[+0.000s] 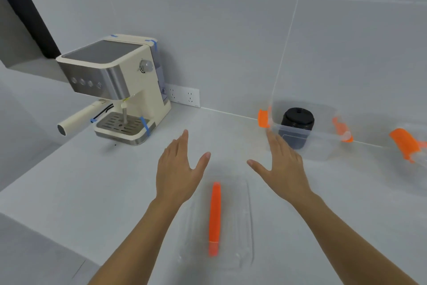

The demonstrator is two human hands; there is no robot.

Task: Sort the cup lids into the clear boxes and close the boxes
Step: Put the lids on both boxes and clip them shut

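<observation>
A clear box [321, 146] with orange clips stands at the back right against the wall, and a stack of black cup lids [297, 120] sits inside it. A clear box lid [242, 222] with an orange handle [215, 217] lies flat on the counter between my forearms. My left hand [178, 171] hovers open above the counter, left of that lid's far end. My right hand [282, 164] is open too, fingers stretched toward the box's near left corner. Another clear box [413, 169] with an orange clip shows blurred at the right edge.
A cream and steel espresso machine [115, 86] stands at the back left, its handle sticking out to the left. A wall socket [183, 95] is behind it. The grey counter [69, 183] ends at a front edge at the lower left.
</observation>
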